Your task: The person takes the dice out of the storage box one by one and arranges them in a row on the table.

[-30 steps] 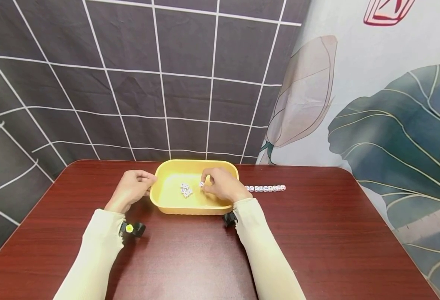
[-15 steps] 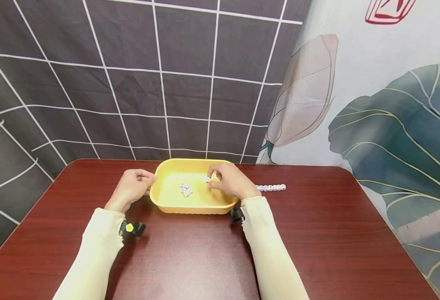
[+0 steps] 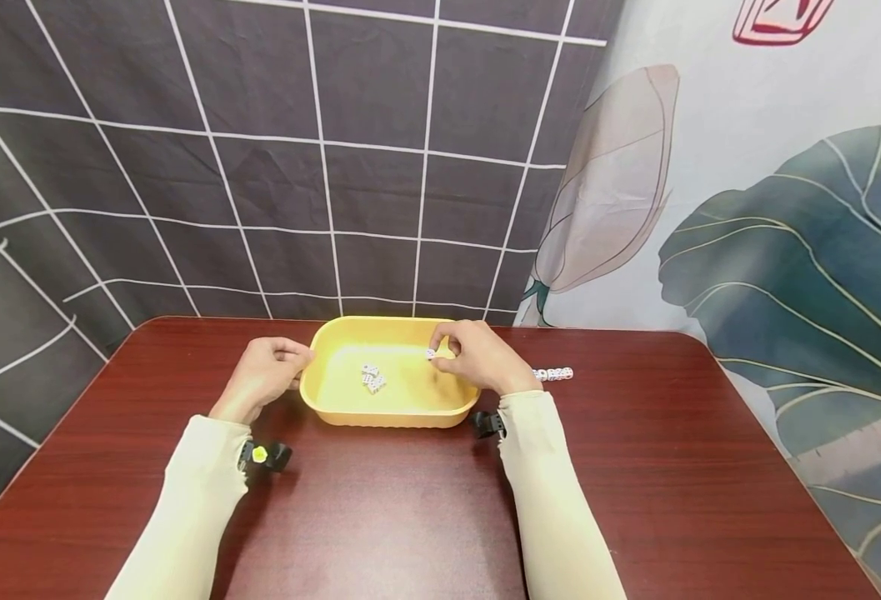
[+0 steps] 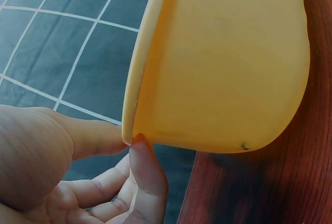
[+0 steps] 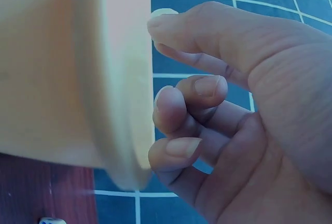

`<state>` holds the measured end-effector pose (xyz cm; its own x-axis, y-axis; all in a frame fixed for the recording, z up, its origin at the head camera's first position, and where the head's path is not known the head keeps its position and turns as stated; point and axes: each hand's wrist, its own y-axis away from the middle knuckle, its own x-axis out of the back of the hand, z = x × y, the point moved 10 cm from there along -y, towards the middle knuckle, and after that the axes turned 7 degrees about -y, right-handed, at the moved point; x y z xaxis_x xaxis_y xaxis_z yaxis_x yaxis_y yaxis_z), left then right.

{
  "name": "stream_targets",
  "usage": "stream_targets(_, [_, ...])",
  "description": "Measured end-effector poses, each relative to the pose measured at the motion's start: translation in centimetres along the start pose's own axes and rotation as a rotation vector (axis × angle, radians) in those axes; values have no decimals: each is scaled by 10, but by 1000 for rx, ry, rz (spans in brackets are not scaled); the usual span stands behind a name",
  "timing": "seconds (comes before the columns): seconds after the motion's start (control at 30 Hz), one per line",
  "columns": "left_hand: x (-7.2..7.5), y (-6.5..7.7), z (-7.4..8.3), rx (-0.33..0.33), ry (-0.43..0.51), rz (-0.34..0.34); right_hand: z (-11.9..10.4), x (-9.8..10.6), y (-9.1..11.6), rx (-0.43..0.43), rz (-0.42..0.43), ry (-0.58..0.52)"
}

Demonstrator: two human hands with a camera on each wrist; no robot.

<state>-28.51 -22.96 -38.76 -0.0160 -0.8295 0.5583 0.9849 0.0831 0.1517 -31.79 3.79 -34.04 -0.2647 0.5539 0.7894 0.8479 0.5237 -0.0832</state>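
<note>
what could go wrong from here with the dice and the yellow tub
The die pinched in the right hand might slip and fall. That hand could knock the row of dice beside the yellow tub out of line. The left hand, pinching the rim, might tip the tub.

head cam: high up, facing fwd + down, wide, whole tub (image 3: 391, 420) & most of table (image 3: 380, 508) in. l wrist cam: v close, past l hand (image 4: 85, 190) at tub's outer wall. r wrist cam: ditto, past r hand (image 5: 272, 117), opp end. wrist views share tub + grid backdrop (image 3: 368, 83).
</note>
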Motion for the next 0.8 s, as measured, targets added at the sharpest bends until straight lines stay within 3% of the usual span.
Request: stream_targets(0.8, [1, 1, 1, -2, -20, 6, 18, 34, 19, -60, 51, -40])
